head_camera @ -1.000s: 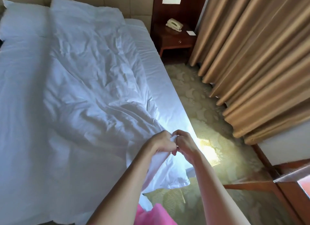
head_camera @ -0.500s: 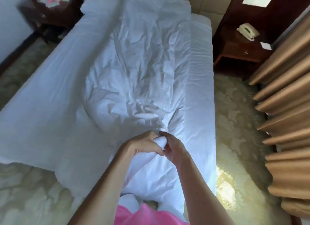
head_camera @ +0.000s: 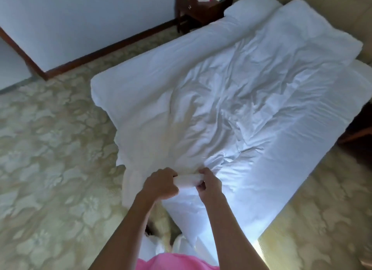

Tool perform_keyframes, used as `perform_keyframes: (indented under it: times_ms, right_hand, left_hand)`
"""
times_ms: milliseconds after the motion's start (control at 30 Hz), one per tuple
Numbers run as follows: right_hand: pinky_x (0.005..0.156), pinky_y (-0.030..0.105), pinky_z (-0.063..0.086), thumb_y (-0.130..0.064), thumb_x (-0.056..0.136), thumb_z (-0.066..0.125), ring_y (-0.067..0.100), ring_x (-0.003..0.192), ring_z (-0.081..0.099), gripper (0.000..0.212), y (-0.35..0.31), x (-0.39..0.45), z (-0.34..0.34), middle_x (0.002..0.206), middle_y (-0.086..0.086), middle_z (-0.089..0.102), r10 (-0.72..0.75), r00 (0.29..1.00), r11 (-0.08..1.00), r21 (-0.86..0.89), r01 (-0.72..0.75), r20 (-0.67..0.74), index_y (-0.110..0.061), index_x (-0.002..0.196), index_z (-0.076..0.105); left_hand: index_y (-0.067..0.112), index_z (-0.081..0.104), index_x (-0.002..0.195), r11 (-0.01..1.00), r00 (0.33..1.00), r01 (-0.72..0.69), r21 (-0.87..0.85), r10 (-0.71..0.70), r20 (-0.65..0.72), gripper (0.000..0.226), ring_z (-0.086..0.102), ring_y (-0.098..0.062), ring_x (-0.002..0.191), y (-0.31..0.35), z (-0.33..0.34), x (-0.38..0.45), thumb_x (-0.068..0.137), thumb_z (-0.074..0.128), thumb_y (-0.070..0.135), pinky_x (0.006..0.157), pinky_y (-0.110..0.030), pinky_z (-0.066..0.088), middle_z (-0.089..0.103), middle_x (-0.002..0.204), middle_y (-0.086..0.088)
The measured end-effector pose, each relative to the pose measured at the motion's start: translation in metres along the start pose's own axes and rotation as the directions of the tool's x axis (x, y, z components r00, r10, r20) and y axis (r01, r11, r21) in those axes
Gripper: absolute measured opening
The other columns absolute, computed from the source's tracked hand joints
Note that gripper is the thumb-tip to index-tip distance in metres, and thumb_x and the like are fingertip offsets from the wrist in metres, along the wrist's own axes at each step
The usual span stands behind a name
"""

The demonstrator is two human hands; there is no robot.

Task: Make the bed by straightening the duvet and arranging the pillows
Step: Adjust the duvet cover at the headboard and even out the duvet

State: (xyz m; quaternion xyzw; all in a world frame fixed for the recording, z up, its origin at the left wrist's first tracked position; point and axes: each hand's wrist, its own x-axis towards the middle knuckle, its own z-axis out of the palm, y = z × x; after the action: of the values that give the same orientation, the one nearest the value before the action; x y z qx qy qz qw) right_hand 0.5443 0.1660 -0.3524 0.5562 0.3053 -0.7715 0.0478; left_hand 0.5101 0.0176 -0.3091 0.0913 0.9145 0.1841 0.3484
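Head view looks down along a bed [head_camera: 128, 84] from its foot end, with both bare forearms reaching forward from the bottom of the frame. A white duvet [head_camera: 251, 92] lies rumpled down the middle and right of the mattress, creased in long folds that run toward the near end, where it is gathered into a bunch. Both hands meet on that bunch. The left hand [head_camera: 161, 184] has its fingers curled over the top of the gathered fabric, knuckles up, clamped on the duvet. The right hand [head_camera: 209, 182] grips the same roll of cloth just beside it, fingers wrapped round from the other side, so a short stretch of white fabric shows between the two fists. Below the hands the duvet hangs off the foot of the bed toward the floor. At the far end of the bed a white pillow [head_camera: 249, 6] lies at the head, partly covered by the top edge of the duvet. A dark wooden nightstand [head_camera: 199, 10] stands beside the head of the bed against a pale wall [head_camera: 80, 18], with small objects on it too blurred to tell. A patterned beige carpet [head_camera: 50, 159] covers the floor on both sides of the bed. A strip of pink clothing [head_camera: 173, 262] shows at the bottom edge between the arms.
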Motion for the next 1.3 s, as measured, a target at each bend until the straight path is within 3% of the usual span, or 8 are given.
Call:
perform_keyframes:
  times_ms: [167,367,433,500,533,900,1100,1300]
  right_hand:
    - [0.059,0.034,0.052,-0.004,0.086,0.065,0.026,0.070,0.055,0.014,-0.016,-0.042,0.007,0.075,0.010,0.057,-0.252,0.968,0.965,-0.077,0.250,-0.018,-0.005,0.075,0.057]
    - [0.049,0.030,0.020,-0.007,0.086,0.057,0.016,0.053,0.020,0.049,-0.018,-0.101,-0.002,0.051,-0.002,0.020,-0.848,0.527,0.510,-0.192,0.838,0.046,-0.018,0.051,0.024]
    - [0.047,0.028,0.033,-0.012,0.088,0.054,0.017,0.040,0.039,0.048,0.008,-0.093,-0.032,0.034,-0.008,0.033,-0.823,0.562,0.482,-0.418,0.770,0.084,-0.013,0.045,0.032]
    - [0.054,0.032,0.050,-0.009,0.087,0.052,0.026,0.048,0.064,0.043,0.039,-0.076,-0.068,0.029,-0.006,0.044,-0.629,0.775,0.603,-0.592,0.535,0.059,-0.012,0.044,0.043]
    - [0.054,0.031,0.055,-0.005,0.086,0.051,0.029,0.051,0.068,0.040,0.052,-0.072,-0.083,0.032,-0.003,0.049,-0.518,0.855,0.682,-0.592,0.428,0.021,-0.010,0.046,0.047]
    - [0.051,0.030,0.060,-0.001,0.085,0.055,0.016,0.041,0.062,0.039,0.051,-0.085,-0.115,0.038,-0.001,0.050,-0.618,0.780,0.593,-0.594,0.544,0.097,-0.008,0.048,0.044]
    - [0.060,0.028,0.057,-0.001,0.089,0.057,0.023,0.057,0.064,0.017,0.050,-0.075,-0.138,0.066,0.014,0.064,-0.233,0.920,0.635,-0.667,0.389,0.315,-0.002,0.074,0.065]
    - [0.050,0.020,0.049,-0.007,0.088,0.060,0.018,0.049,0.059,0.013,-0.024,-0.066,-0.223,0.066,0.012,0.066,-0.265,0.886,0.522,-0.716,0.463,0.380,0.000,0.086,0.071]
  left_hand:
    - [0.024,0.068,0.100,0.986,0.906,-0.111,0.123,0.151,-0.395,0.030,0.067,-0.030,0.090,0.013,0.008,-0.043,0.075,0.057,0.013,0.078,-0.034,0.053,0.070,0.092,-0.005]
    - [0.010,0.054,0.058,0.858,0.348,-0.439,0.267,0.436,-0.830,0.011,0.050,-0.029,0.041,0.027,0.009,-0.095,0.049,0.058,0.004,0.042,-0.026,0.042,0.053,0.048,-0.005]
    - [0.013,0.065,0.074,0.909,0.596,-0.319,0.268,0.413,-0.689,0.021,0.063,-0.030,0.058,0.017,0.030,-0.103,0.056,0.066,0.003,0.053,-0.030,0.050,0.064,0.064,-0.006]
    - [0.015,0.067,0.108,0.958,0.939,-0.107,0.267,0.186,-0.290,0.036,0.067,-0.032,0.092,-0.001,0.059,-0.106,0.073,0.062,0.008,0.078,-0.035,0.053,0.069,0.098,-0.009]
    - [0.013,0.063,0.114,0.962,0.988,-0.057,0.269,0.093,-0.123,0.037,0.065,-0.032,0.100,-0.009,0.074,-0.107,0.078,0.058,0.008,0.083,-0.035,0.052,0.068,0.105,-0.010]
    - [0.017,0.064,0.109,0.928,0.861,-0.033,0.371,0.215,-0.461,0.021,0.067,-0.030,0.097,-0.003,0.110,-0.141,0.087,0.063,0.018,0.081,-0.035,0.051,0.070,0.103,-0.007]
    - [0.018,0.049,0.116,0.931,0.903,0.096,0.351,0.066,-0.423,0.027,0.057,-0.020,0.100,-0.004,0.157,-0.138,0.091,0.056,0.024,0.081,-0.032,0.042,0.056,0.110,0.000]
    - [0.014,0.058,0.107,0.987,0.953,0.025,0.162,0.026,-0.302,0.019,0.062,-0.028,0.102,0.103,0.194,-0.120,0.090,0.052,0.018,0.086,-0.034,0.049,0.063,0.109,-0.007]
